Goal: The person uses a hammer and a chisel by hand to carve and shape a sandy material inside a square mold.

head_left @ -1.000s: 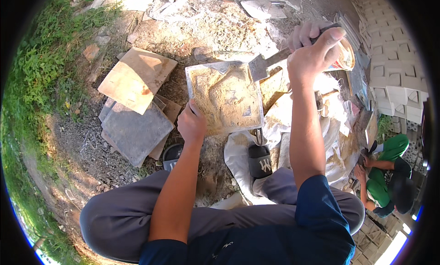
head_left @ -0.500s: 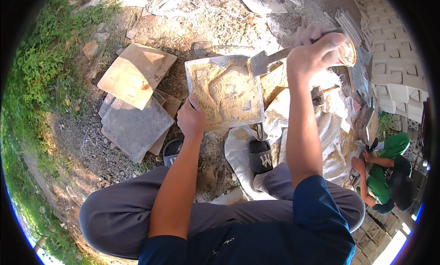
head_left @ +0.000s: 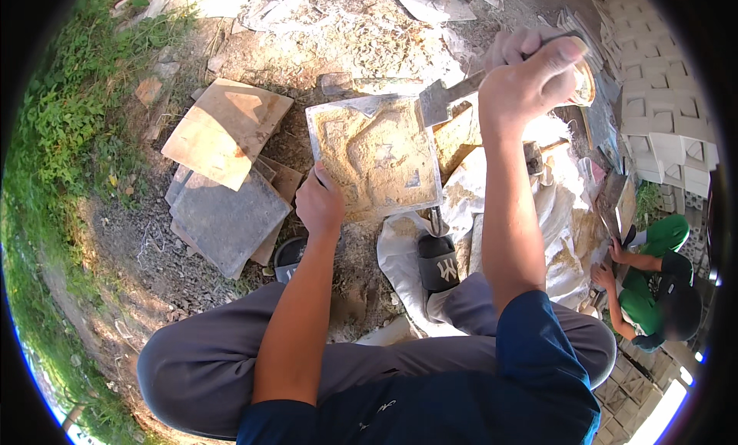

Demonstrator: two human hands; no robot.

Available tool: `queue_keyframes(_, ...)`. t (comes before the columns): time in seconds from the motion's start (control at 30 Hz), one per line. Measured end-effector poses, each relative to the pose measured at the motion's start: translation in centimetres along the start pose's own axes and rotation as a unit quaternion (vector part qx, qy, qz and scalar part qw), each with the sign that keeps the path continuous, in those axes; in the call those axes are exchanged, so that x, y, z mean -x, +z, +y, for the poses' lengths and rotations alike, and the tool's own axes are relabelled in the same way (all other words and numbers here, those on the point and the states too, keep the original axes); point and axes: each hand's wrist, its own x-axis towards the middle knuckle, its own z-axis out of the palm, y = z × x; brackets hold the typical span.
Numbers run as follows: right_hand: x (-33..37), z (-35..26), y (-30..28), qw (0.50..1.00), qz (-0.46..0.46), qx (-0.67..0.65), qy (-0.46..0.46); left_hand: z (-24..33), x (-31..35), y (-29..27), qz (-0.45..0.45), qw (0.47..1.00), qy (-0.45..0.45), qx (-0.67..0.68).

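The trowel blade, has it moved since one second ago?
Yes. The trowel blade came left, now over the right edge of the square mould.

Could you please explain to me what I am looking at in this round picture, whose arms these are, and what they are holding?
There is no machine here. A person wears a wide fisheye camera on the head, looking down, so the ground bends toward the picture's rim. The two bare forearms coming up from below are that person's own, above bent grey-trousered knees.

The left hand grips the near edge of a square tile coated with sandy mortar and lying on the dirt. The right hand is raised and holds a trowel, its blade at the tile's far right corner.

To the left lie a tan slab and a grey slab, with grass beyond. At the right a co-worker in green crouches near white blocks.
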Motion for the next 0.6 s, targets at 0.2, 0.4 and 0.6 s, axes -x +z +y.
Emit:
queue_keyframes(0.2, 1.6, 2.6, 0.3, 0.997, 0.011, 0.074, 0.029, 0.0, 0.1, 0.4, -0.014, 1.000, 0.005, 0.006)
queue_keyframes(0.4, 1.0, -3.5, -0.2, 0.992, -0.009, -0.034, 0.125, -0.1, -0.1, 0.2, -0.025, 1.000, 0.002, -0.007)
queue_keyframes(0.6, 1.5, -6.6, -1.4, 0.957, -0.086, -0.160, 0.228, -0.3, -0.1, 0.3, 0.019, 1.000, 0.016, -0.004)
